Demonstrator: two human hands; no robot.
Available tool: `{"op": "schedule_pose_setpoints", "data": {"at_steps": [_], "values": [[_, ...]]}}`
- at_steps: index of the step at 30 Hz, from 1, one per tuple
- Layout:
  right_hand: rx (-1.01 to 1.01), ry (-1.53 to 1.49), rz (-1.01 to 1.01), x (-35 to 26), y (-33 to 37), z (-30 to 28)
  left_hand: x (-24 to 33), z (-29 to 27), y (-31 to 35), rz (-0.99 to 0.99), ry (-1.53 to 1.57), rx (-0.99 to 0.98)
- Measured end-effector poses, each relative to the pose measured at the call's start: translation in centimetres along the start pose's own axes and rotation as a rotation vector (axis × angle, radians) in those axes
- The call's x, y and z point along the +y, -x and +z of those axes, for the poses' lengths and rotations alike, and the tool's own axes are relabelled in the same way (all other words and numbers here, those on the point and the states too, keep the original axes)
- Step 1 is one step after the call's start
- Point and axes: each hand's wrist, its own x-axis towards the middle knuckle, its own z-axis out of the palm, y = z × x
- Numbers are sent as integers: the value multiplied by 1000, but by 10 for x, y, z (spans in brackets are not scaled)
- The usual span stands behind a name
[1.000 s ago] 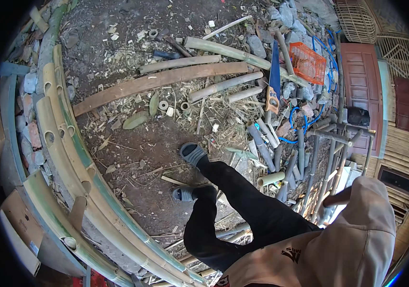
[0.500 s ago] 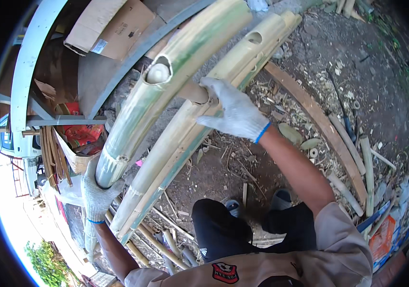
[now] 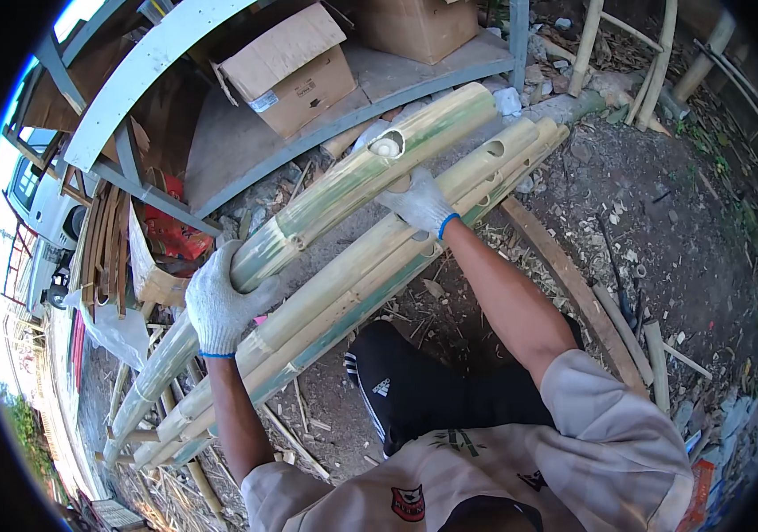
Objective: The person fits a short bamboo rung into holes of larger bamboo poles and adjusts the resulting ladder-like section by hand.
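Observation:
A thick green-and-cream bamboo pole [image 3: 330, 213] slants up to the right, held off a set of other bamboo poles [image 3: 352, 275] lying nearer me. My left hand [image 3: 222, 297], in a white knit glove, is closed round its lower left end. A round bamboo crosspiece [image 3: 399, 184] shows between the raised pole and the nearer ones. My right hand [image 3: 419, 204], also gloved, is closed about this crosspiece, with its fingertips partly hidden. In the raised pole's upper side is a cut hole [image 3: 388, 144] with a pale rounded peg end inside it.
Cardboard boxes [image 3: 294, 75] stand on a grey-edged low shelf [image 3: 396, 97] beyond the poles. A curved wooden plank [image 3: 565, 279] and short bamboo sticks [image 3: 618, 332] lie on the dirt at right, among shavings. At left are a box with red packaging [image 3: 166, 248] and upright slats [image 3: 106, 244].
The view has shifted, showing more of the shelf and boxes. My right hand has gone from the nearer pole onto the crosspiece. My left hand keeps its hold on the raised pole.

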Motion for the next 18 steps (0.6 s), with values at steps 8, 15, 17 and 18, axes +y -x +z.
{"op": "schedule_pose_setpoints", "data": {"at_steps": [8,15,17,18], "values": [[-149,-29,33,3,-15,-2,0,16,0,-16,-100,114],[-155,-66,22,15,-10,3,0,18,8,-14,-112,154],[-180,-61,56,15,-11,1,4,17,9,-6,-109,147],[-196,-56,81,16,-13,0,3,20,8,-10,-108,137]]}}
